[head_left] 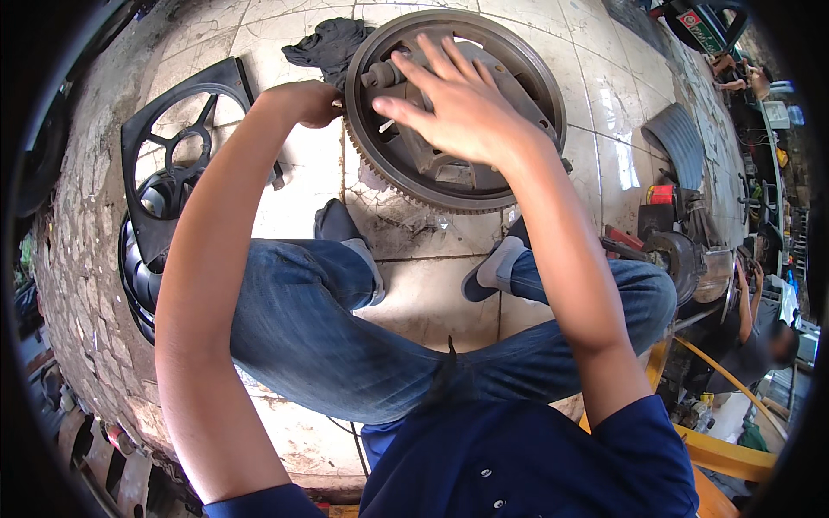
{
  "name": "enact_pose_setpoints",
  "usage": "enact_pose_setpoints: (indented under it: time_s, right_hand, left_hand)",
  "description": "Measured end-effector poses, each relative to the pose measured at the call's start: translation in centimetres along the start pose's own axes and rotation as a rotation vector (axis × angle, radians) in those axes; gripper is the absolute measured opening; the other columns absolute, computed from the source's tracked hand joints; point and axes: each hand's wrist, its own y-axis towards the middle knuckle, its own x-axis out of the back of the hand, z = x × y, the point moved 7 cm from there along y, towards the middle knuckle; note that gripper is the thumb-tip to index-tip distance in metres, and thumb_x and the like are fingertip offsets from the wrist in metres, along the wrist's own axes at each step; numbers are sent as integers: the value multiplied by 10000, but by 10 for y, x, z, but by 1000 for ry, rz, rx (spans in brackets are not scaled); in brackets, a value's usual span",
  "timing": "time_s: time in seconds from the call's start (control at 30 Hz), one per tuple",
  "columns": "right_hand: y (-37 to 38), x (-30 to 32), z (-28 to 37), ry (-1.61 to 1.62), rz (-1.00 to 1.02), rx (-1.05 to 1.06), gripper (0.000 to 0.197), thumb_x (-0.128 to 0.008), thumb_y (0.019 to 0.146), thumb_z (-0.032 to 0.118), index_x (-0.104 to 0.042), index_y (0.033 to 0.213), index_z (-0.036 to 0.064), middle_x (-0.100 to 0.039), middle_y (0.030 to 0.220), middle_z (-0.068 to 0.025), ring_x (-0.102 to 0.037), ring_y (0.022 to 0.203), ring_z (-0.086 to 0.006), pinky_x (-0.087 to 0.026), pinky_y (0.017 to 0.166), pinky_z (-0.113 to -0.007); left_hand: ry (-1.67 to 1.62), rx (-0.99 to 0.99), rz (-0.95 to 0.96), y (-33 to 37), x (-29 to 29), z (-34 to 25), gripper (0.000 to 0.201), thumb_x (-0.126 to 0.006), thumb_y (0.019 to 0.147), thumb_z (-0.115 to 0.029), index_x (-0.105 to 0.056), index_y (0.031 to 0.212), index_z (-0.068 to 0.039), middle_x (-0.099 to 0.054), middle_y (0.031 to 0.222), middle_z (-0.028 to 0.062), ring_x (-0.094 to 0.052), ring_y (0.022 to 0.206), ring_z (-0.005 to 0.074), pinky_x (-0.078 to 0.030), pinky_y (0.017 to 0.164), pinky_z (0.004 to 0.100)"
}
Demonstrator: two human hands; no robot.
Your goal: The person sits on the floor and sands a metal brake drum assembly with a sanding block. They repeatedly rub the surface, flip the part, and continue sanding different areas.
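A large grey flywheel point(542, 65) with a toothed outer ring lies on the tiled floor in front of my feet. My left hand point(309, 104) is at its left rim, with the fingers curled in against the edge; the fingertips are partly hidden there. Over the middle of the wheel, my right hand point(462, 108) is spread out with its palm down and fingers apart. It covers part of the hub, and whether it touches the metal cannot be seen. A short cylindrical metal part point(382, 76) sits inside the wheel, beside my right fingertips.
A dark cloth point(332, 47) lies beyond my left hand. To the left stands a black fan shroud point(138, 142). At right are a curved grey sheet point(675, 145), a red can point(661, 194) and a round machine part point(675, 259). Another person point(751, 354) sits at far right.
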Motion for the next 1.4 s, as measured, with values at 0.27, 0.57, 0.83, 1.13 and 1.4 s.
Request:
enact_pose_setpoints:
  time_s: [0.27, 0.57, 0.83, 1.13, 1.4]
  right_hand:
    - [-5, 3, 3, -45, -22, 14, 894, -322, 927, 787, -356, 1557, 153, -170, 1659, -155, -100, 1540, -350, -121, 1243, -534]
    - [-48, 2, 10, -180, -45, 85, 885, -346, 915, 790, -363, 1556, 180, -174, 1660, -144, -122, 1536, -358, -127, 1234, -561]
    - [-8, -4, 6, -109, -117, 30, 876, -352, 927, 774, -356, 1559, 167, -198, 1657, -129, -131, 1536, -345, -156, 1232, -550]
    - [-1, 2, 1, -80, -53, -15, 895, -316, 926, 786, -310, 1576, 170, -167, 1662, -136, -120, 1537, -351, -146, 1238, -545]
    - [-45, 5, 10, -107, -72, 44, 888, -345, 929, 771, -311, 1574, 162, -179, 1661, -125, -141, 1533, -352, -143, 1237, -551]
  left_hand:
    - [92, -68, -12, 5, 0, -5, 414, -501, 1026, -353, -569, 1398, -183, -663, 1280, 141, -622, 1188, 318, -500, 998, 421]
    - [68, 0, 37, 2, -8, 2, 426, -502, 1014, -347, -541, 1429, -257, -640, 1329, 113, -592, 1237, 310, -481, 1036, 421]
    - [69, 29, 54, -1, -8, -3, 409, -471, 1034, -373, -542, 1422, -268, -645, 1321, 100, -602, 1222, 316, -486, 1030, 431]
    - [71, 57, 95, -2, -5, -9, 416, -487, 1025, -361, -585, 1365, -143, -672, 1256, 139, -634, 1169, 309, -499, 998, 426]
    - [107, 53, 69, 0, -15, 7, 439, -464, 1035, -382, -497, 1463, -291, -624, 1358, 75, -591, 1236, 296, -473, 1045, 431]
